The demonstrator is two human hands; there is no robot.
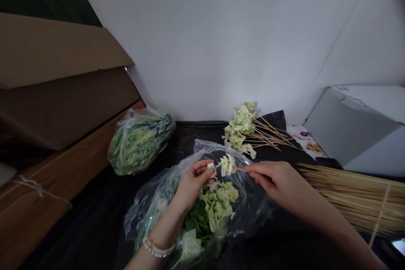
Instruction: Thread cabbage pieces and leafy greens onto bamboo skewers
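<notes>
My left hand [193, 181] reaches out of an open clear plastic bag [152, 211] of cut cabbage and greens and pinches a small cabbage piece [211, 168] at its fingertips. My right hand [275, 179] is closed on a thin bamboo skewer [241, 169], whose tip carries a few pale cabbage pieces [228, 164]. The two hands meet just above the bag's mouth. Loose cabbage pieces [218, 202] lie inside the bag under them.
Finished cabbage skewers [242, 128] lie in a pile at the back. A bundle of bare bamboo skewers [354, 196] lies to the right. A second bag of greens [139, 141] sits at the left by cardboard boxes [60, 93]. A white box [363, 126] stands at the right.
</notes>
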